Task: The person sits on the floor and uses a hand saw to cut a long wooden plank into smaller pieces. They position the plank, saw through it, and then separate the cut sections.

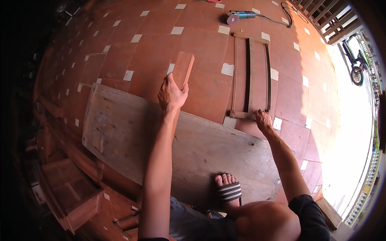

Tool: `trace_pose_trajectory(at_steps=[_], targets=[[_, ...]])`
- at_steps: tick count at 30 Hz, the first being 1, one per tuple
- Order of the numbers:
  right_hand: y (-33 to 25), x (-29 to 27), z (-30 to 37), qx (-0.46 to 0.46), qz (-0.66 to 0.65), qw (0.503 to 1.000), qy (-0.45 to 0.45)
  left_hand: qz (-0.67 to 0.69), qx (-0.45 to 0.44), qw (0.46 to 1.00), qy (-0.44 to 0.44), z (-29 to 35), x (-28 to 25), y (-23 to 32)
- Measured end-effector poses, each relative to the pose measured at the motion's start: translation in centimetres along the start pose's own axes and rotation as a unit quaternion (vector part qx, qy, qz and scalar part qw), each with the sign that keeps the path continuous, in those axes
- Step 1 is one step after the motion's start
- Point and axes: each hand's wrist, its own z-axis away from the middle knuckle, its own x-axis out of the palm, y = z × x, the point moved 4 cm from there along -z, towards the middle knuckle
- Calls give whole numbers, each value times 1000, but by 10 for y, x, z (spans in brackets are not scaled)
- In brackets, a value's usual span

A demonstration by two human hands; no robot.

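Note:
My left hand [173, 93] is closed around a reddish wooden board [183, 66], its thumb along one edge. The board's far end points away over the tiles, and its near part is partly hidden under my forearm. To the right, my right hand [264, 121] has its fingers curled on the near right corner of a wooden frame saw [250, 74], which has a long middle bar and a dark, narrow strip down its right side. A wide weathered plank [209, 148] lies below both hands, with my sandalled foot [229, 188] on it.
An angle grinder [240, 16] with a black cord lies on the tiled floor [205, 44] beyond the saw. Wooden drawer-like pieces [72, 193] stand at the lower left. A slatted wooden piece [329, 16] is at the far right, and a motorbike [356, 66] stands outside.

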Motion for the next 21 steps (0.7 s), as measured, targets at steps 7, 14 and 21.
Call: trace_pose_trajectory(at_steps=[7,14,21], targets=[[20,-30,3,-18,-58,997,56,-2,-47,999,8,-3,-6,6],[29,-113,1,85,-63,993,53,-14,-85,996,28,-11,-12,-10],[16,-190,18,134,-70,970,190,-55,-86,992,75,-26,-31,-63]])
